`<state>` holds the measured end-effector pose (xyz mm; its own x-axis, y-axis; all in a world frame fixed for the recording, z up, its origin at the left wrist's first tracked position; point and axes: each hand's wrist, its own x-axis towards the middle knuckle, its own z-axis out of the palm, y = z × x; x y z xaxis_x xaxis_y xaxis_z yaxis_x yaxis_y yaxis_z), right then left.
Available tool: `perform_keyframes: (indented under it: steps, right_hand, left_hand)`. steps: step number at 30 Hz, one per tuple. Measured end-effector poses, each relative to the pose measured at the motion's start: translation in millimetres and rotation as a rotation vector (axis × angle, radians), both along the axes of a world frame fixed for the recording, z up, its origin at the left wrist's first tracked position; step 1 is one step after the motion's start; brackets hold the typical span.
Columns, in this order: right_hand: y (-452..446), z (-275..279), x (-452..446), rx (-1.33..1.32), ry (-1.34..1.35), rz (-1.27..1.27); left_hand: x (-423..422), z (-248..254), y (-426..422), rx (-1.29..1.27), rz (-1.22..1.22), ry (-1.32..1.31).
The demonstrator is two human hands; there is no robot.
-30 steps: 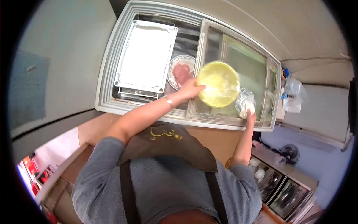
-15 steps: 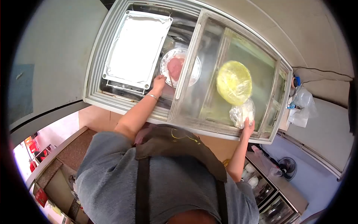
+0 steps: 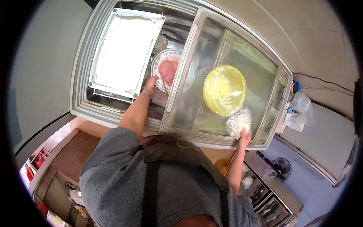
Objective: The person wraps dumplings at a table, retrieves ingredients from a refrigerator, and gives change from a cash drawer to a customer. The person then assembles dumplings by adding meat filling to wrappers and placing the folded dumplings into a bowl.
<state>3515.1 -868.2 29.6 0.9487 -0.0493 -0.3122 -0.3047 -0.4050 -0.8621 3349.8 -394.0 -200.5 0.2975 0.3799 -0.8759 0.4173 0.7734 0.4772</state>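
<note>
My left hand (image 3: pixel 152 84) reaches into the open side of a chest freezer and grips the near-left rim of a patterned white plate (image 3: pixel 155 60). A lump of pink raw meat (image 3: pixel 168 71) lies on the plate, with what look like chopsticks (image 3: pixel 163 82) beside it. The plate's right part shows only through the sliding glass lid. My right hand (image 3: pixel 245 139) is closed on a clear plastic bag (image 3: pixel 239 123) of pale contents over the glass. Touching the bag, a round yellow basket (image 3: pixel 224 90) wrapped in clear film rests on the lid.
A white-lined tray (image 3: pixel 121 53) fills the freezer's left side. The sliding lid's frame (image 3: pixel 181 68) stands just right of my left hand. Cabinets (image 3: pixel 272 189) and a small fan (image 3: pixel 281 169) are at the lower right; a brown counter (image 3: pixel 72 151) is at the lower left.
The whole view has shifted, so the freezer and its contents appear further left and slightly lower. Both hands keep their places, at the plate and the bag.
</note>
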Motion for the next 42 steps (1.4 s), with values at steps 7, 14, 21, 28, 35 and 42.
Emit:
perform_keyframes:
  steps: [7,14,21,28,35,42]
  right_hand:
    - [-0.2,9.6,2.0,-0.003,0.007,0.023]
    - [-97.1,-20.3,49.7,-0.24,-0.22,-0.16]
    - [-124.5,-31.5,87.3,-0.787,-0.222,0.017]
    - [-133.7,-27.1,112.7,-0.624,-0.047,-0.171]
    - [-117.3,-29.8,92.8,-0.823,-0.023,-0.223]
    - [-32.5,-46.9,31.4,-0.619,-0.087,-0.05]
  left_hand:
    - [3.4,13.8,-6.5,-0.136,0.076,-0.283]
    - [-1.1,99.7,1.1,0.044,0.054,-0.417]
    - [-38.5,207.0,54.1,0.248,0.044,-0.401]
    - [-151.0,243.7,96.1,0.286,0.302,-0.557]
    - [-223.7,298.4,73.1,0.266,0.503,-0.737]
    - [-223.4,320.2,75.3,0.197,0.579,-0.758]
